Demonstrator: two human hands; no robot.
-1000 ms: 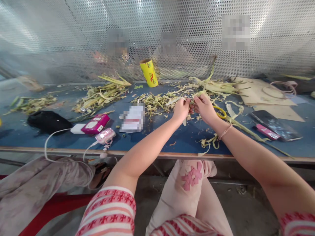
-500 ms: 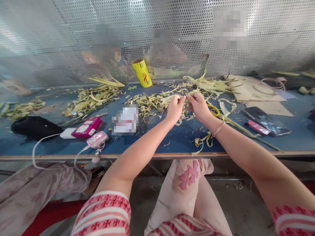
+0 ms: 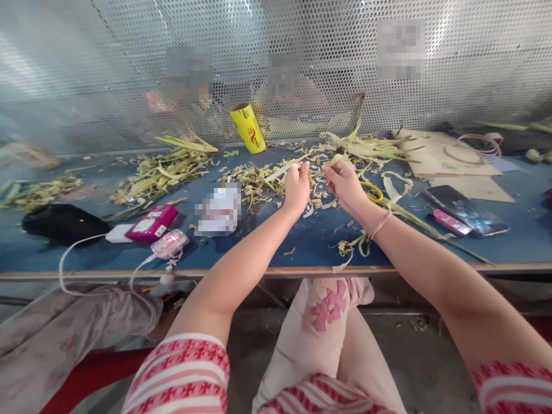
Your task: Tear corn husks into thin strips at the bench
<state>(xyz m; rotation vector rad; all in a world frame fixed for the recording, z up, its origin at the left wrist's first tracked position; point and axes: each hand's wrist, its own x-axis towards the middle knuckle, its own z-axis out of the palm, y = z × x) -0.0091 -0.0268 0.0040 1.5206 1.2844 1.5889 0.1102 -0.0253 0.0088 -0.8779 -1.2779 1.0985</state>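
Over the blue tabletop, my left hand (image 3: 297,185) is closed in a pinch. From it a pale strip of dried leaf (image 3: 279,171) sticks out to the left. My right hand (image 3: 342,183), a small gap to the right, is also closed, with a pale green piece of plant leaf (image 3: 338,158) showing above its fingers. Beneath and behind both hands lies a loose heap of shredded plant bits (image 3: 256,183). A yellow loop (image 3: 373,194), which looks like a scissors handle, lies partly hidden beside my right wrist.
A yellow cardboard tube (image 3: 249,129) stands tilted near the perforated metal screen (image 3: 310,34). To the left are a plant pile (image 3: 168,167), a black pouch (image 3: 64,224) and a magenta power adapter (image 3: 153,223). A phone (image 3: 470,211) and cardboard sheets (image 3: 444,152) lie right. A seated person's leg (image 3: 86,322) shows lower left.
My hands have drawn apart from nearly touching, mostly by my left hand moving left. The pale strip now trails from my left hand alone, separate from the piece in my right.
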